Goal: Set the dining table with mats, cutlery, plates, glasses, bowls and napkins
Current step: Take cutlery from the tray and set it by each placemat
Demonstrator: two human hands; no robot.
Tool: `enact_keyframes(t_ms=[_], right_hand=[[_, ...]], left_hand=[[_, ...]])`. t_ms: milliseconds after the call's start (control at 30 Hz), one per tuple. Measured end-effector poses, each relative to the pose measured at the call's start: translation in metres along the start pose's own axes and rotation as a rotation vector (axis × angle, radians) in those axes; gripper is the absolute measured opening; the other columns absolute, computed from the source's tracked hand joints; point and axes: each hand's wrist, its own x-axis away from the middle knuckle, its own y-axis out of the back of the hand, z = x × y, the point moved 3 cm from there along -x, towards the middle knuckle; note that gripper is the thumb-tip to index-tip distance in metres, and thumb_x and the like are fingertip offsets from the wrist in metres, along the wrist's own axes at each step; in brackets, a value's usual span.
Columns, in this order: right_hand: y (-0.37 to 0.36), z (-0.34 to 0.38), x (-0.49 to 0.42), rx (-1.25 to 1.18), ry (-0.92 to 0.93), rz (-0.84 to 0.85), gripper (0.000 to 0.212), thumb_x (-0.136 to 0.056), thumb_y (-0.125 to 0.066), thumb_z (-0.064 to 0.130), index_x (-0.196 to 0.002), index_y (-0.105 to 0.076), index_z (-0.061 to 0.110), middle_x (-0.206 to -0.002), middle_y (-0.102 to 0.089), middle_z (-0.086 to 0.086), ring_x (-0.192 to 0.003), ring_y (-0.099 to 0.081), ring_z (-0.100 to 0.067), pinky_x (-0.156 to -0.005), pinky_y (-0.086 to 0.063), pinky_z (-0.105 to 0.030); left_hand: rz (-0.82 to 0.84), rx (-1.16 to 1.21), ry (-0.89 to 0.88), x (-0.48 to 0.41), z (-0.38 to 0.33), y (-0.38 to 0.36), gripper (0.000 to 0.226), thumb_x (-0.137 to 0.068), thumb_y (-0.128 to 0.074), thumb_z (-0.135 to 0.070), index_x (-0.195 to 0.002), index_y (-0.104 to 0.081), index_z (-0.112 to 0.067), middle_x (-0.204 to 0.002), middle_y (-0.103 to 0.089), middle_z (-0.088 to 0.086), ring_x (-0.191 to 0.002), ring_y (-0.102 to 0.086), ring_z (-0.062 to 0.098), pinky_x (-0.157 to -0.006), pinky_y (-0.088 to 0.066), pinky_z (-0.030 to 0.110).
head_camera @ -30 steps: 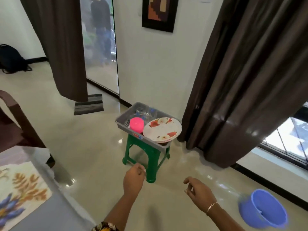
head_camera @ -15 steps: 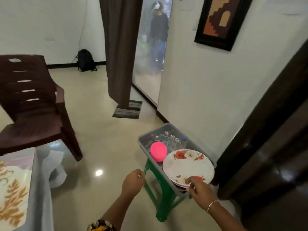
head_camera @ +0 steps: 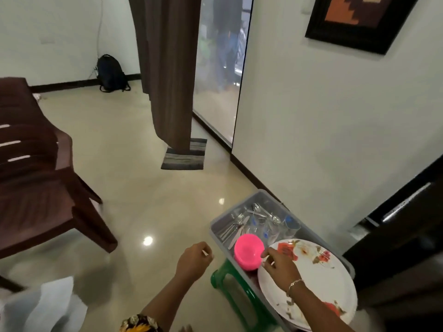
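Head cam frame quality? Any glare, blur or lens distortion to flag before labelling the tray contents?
Head view: two bright glare spots on the glossy floor; chair and white cloth at the left edge smeared; wall lines lean, wide-angle; cutlery in the tray readable, glasses faint.

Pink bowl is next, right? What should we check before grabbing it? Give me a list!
1. Right hand reaches the pink bowl: ok, it is at the bowl's near edge.
2. Grip on the bowl closed: cannot tell.
3. Nothing sits on the bowl: ok.
4. Flowered plate out of the way: not ok, it lies right beside the bowl, under the right hand, and a lift might bump it.
5. Left hand free to help: cannot tell, it is curled and something small and pale shows at it.
6. Grey tray rests on the green stool: ok.
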Motion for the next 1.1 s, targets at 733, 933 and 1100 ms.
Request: enact_keyframes(t_ms=[733,933,1100], right_hand=[[0.016,-0.011,-0.154,-0.156,-0.349,-0.036,0.015,-0.089,-0.049,0.016,-0.103,-0.057,0.017,-0.084,-0.056,0.004,-0.073,-0.053,-0.012,-0.058,-0.037,-0.015],[0.002,-0.018,-0.156,-0.312,-0.518,-0.045,0.019,-0.087,-0.050,0.011,-0.104,-0.059,0.015,-0.085,-0.063,-0.004,-0.080,-0.061,-0.019,-0.068,-0.045,-0.024],[-0.023,-0.014,-0.163,-0.421,-0.693,-0.100,0.022,-0.087,-0.051,0.008,-0.106,-0.060,0.013,-0.084,-0.061,0.001,-0.078,-0.052,-0.012,-0.058,-0.034,-0.020]], left_hand=[[0.441,-0.372,-0.217,-0.236,-0.084,0.007,0.026,-0.088,-0.059,-0.023,-0.069,-0.043,-0.032,-0.101,-0.064,0.004,-0.101,-0.060,0.022,-0.080,-0.043,0.024],[0.604,-0.492,-0.337,-0.267,-0.096,-0.032,0.021,-0.090,-0.054,-0.019,-0.104,-0.064,-0.007,-0.110,-0.065,0.013,-0.104,-0.058,0.026,-0.083,-0.044,0.029],[0.712,-0.529,-0.410,-0.301,-0.092,-0.057,0.018,-0.089,-0.054,-0.014,-0.103,-0.063,-0.007,-0.105,-0.066,0.011,-0.100,-0.059,0.026,-0.077,-0.041,0.026]])
